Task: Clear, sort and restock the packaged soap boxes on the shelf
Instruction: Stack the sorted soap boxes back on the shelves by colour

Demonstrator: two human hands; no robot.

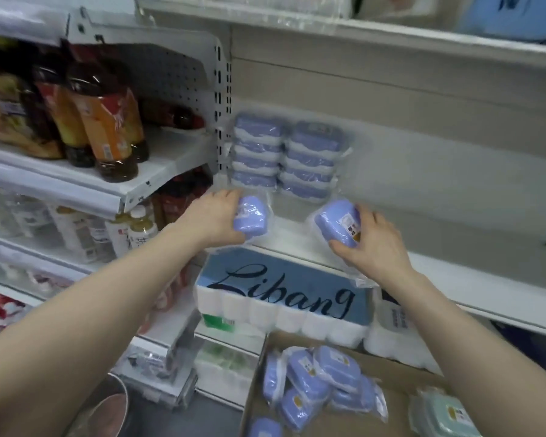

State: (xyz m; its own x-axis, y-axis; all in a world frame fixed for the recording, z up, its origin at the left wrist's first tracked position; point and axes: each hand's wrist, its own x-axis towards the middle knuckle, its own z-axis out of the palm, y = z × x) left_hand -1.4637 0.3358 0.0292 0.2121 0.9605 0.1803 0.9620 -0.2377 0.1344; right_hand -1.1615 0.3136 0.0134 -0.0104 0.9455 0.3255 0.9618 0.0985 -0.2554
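Note:
My left hand (216,216) grips a lilac soap box (251,218) wrapped in clear plastic, held just over the white shelf (454,279). My right hand (375,244) grips a second lilac wrapped soap box (336,222), tilted, with its label facing up. Behind them two stacks of lilac-and-white soap boxes (289,159) stand against the back wall at the shelf's left end. Below, a cardboard carton (388,414) holds several more lilac soap boxes (316,383) and a pale green one (448,414).
A blue pack of paper rolls (281,294) lies on the shelf below, under my hands. To the left, a perforated divider (221,99) separates shelves of dark bottles (101,121). The shelf stretches bare to the right of the stacks.

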